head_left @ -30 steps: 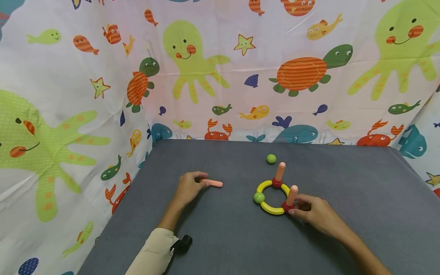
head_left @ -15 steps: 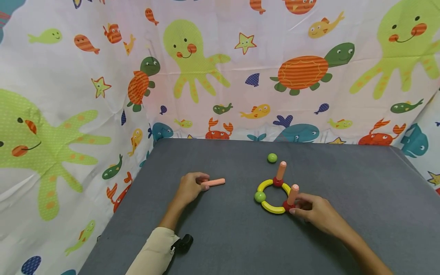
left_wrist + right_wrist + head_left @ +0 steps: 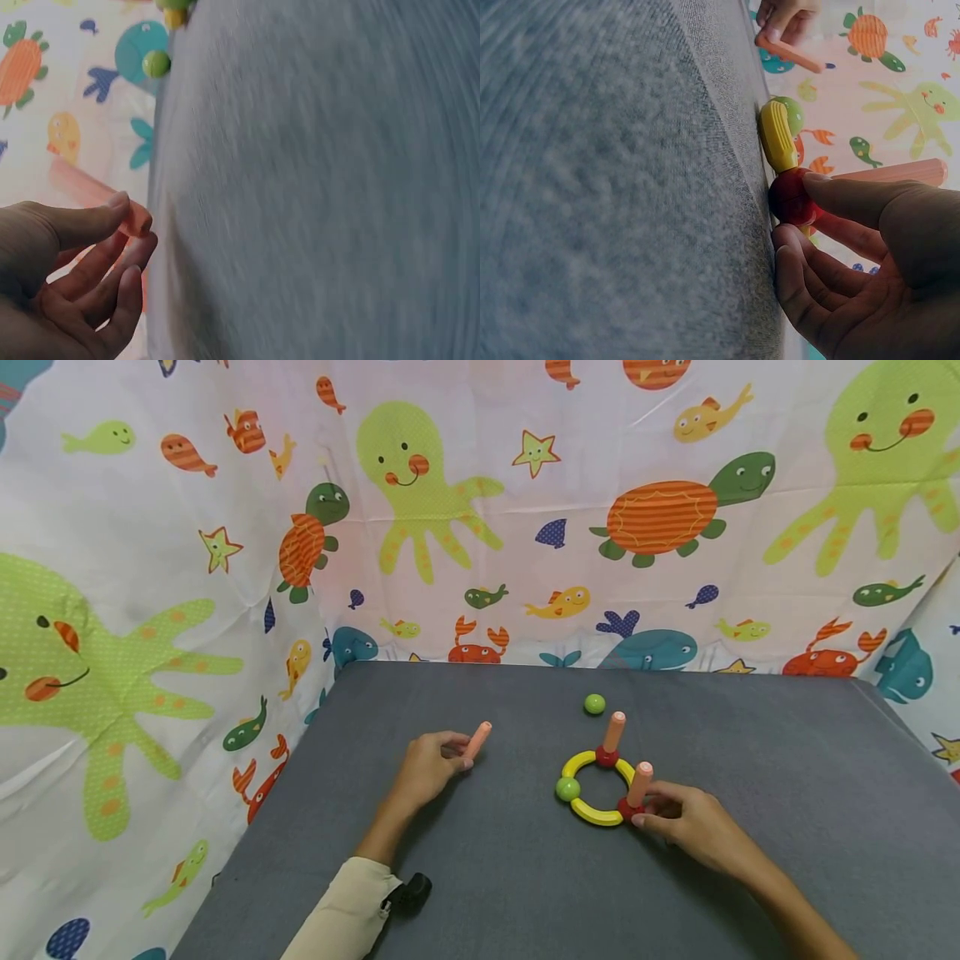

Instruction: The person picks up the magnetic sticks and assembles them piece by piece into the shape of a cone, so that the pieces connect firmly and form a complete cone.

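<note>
My left hand point(image 3: 429, 767) pinches a pink-orange stick point(image 3: 477, 740) between thumb and fingertips, tilted up over the table to the left of a toy ring. In the left wrist view the stick point(image 3: 90, 191) runs out past the thumb. The ring lies on the table: yellow curved pieces point(image 3: 597, 813) joined by a green ball point(image 3: 567, 789) and red balls. Two more pink sticks stand up from it, one in the far red ball point(image 3: 607, 757) and one in the near red ball point(image 3: 791, 196). My right hand point(image 3: 686, 822) holds that near red ball between thumb and fingers.
A loose green ball point(image 3: 594, 704) sits behind the ring. The grey table point(image 3: 510, 885) meets a sea-animal printed curtain point(image 3: 525, 568) at its back and left sides. A dark device point(image 3: 411, 893) is strapped at the left wrist.
The stick in my left hand has swung from nearly flat to tilted upward, and that hand has shifted slightly right. My right hand stays at the red ball; the ring has not moved.
</note>
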Demonstrator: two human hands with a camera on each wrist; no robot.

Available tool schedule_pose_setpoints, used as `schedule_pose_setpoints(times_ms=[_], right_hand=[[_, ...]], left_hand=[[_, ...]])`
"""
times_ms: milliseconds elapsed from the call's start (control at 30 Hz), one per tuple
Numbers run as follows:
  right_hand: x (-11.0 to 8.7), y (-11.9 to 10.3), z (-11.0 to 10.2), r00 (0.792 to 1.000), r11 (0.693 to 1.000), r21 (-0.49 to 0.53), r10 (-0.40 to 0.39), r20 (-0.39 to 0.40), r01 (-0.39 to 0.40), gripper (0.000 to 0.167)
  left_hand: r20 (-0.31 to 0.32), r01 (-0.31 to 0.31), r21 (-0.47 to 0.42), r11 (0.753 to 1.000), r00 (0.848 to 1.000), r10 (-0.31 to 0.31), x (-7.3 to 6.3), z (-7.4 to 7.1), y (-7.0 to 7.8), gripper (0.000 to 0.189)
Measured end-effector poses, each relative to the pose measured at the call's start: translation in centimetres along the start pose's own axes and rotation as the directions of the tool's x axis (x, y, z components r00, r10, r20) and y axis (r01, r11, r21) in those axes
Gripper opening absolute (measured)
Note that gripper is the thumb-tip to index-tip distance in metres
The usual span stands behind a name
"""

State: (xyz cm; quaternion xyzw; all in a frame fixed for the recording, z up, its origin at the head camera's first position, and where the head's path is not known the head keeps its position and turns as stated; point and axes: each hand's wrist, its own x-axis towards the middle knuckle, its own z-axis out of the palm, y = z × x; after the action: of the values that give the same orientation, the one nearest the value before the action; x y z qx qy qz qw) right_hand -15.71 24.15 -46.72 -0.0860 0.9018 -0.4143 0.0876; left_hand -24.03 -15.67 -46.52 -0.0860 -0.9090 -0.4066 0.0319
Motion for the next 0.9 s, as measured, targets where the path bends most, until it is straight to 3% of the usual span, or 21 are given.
schedule_pose_setpoints(times_ms=[433,667,900], right_hand=[[-0.1,-0.1,-0.1,1.000,1.000,0.009,-0.003,-0.006,0.003,0.044],[-0.2,0.0,0.1,1.000,1.000,-0.009,0.000,-0.014,0.000,0.041],[-0.1,0.0,0.1,1.000,1.000,-0.013,-0.005,-0.012,0.005,0.041]], left_hand=[[0.067,-0.133,-0.134,0.982,0.988,0.142,-0.3,3.4,4.8,0.027],[0.121,-0.146,-0.178,0.973,0.978,0.168,-0.9,5.6,6.7,0.029],[0.130,-0.172,-0.212,0.962,0.971,0.202,-1.3,7.3,8.0,0.028]])
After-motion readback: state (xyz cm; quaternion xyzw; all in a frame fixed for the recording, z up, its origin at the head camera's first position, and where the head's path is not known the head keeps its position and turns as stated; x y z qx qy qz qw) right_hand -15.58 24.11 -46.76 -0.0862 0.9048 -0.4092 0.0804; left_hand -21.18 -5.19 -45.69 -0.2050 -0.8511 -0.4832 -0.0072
